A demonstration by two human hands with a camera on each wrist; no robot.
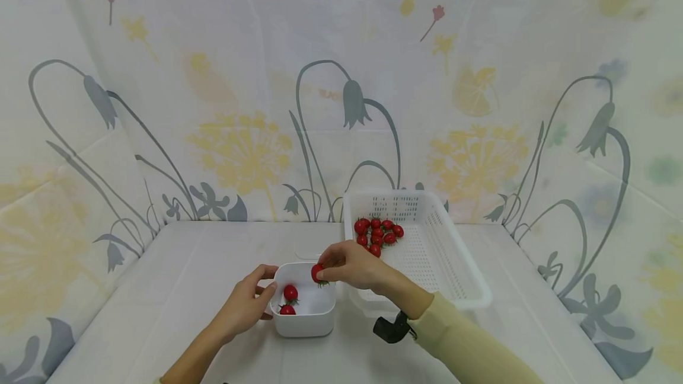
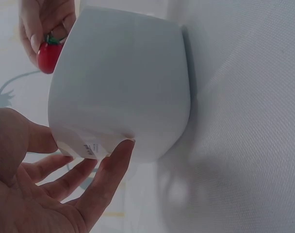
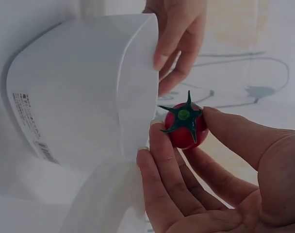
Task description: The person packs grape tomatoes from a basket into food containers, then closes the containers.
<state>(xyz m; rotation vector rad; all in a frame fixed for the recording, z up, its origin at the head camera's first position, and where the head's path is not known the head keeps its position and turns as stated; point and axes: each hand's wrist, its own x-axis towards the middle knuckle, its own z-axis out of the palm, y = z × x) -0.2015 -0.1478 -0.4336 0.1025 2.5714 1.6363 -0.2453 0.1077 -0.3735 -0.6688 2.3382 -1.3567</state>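
A white square container (image 1: 304,326) stands on the table, with two cherry tomatoes (image 1: 290,293) inside near its left wall. My left hand (image 1: 246,301) holds that container by its left side, thumb at the rim and fingertips against the wall in the left wrist view. Between thumb and fingers, my right hand (image 1: 349,265) pinches a red cherry tomato (image 3: 188,131) by its sides, its green calyx showing in the right wrist view. This tomato hangs over the container's right back rim in the head view.
A white perforated basket (image 1: 472,289) lies behind and to the right, with several cherry tomatoes (image 1: 377,233) gathered in its left part. My right forearm crosses its near edge. Behind the container lies a pale, flat, lid-like piece (image 1: 309,246). A printed cloth (image 1: 341,28) hangs behind the table.
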